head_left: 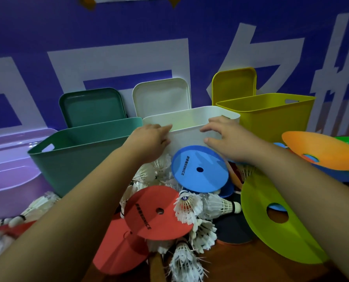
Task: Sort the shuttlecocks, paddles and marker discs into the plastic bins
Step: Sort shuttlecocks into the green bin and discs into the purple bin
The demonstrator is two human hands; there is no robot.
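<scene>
Head view: grips the near rim of the white bin (190, 120) with both hands. With the left hand (151, 138), hooks the fingers over the edge by the left corner, thumb on the front wall. With the right hand (224, 137), lays the fingers over the edge further right, thumb pressed to the front wall.

Just left of the white bin, a green bin (78, 159). Beyond that, at the picture's edge, a purple bin (11, 180). Just right, a yellow bin (271, 119). Behind the three, lids (161, 96) in matching colours, propped upright against a blue banner (129, 37).

In front of the bins, heaped on the wooden bench (230, 265) — a blue disc (190, 169) leaning on the white bin's front wall, a red disc (149, 216) lower down, a lime disc (257, 210) and an orange disc (320, 151) to the right. Among them, white shuttlecocks (188, 208) and the dark face of a paddle (234, 228), partly buried under the lime disc.
</scene>
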